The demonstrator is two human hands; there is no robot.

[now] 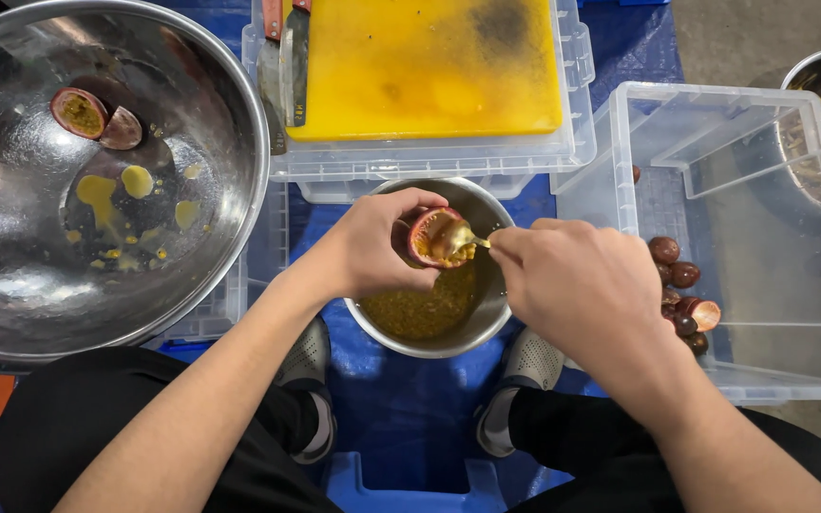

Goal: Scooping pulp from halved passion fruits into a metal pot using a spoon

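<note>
Passionfruit half [432, 237] in left fingers [409, 211], spoon [463, 239] in right fingers [515, 245], above bowl rim [448, 348].

Both bare forearms are reaching forward from the lower corners and converging at the middle. The left hand [372, 249] is curling its fingers and thumb closed around something, palm turned toward the right. The right hand [577, 285] is lying knuckles-up, its fingers pinching shut and pointing left. The two hands are sitting just beside each other, fingertips nearly meeting.
</note>
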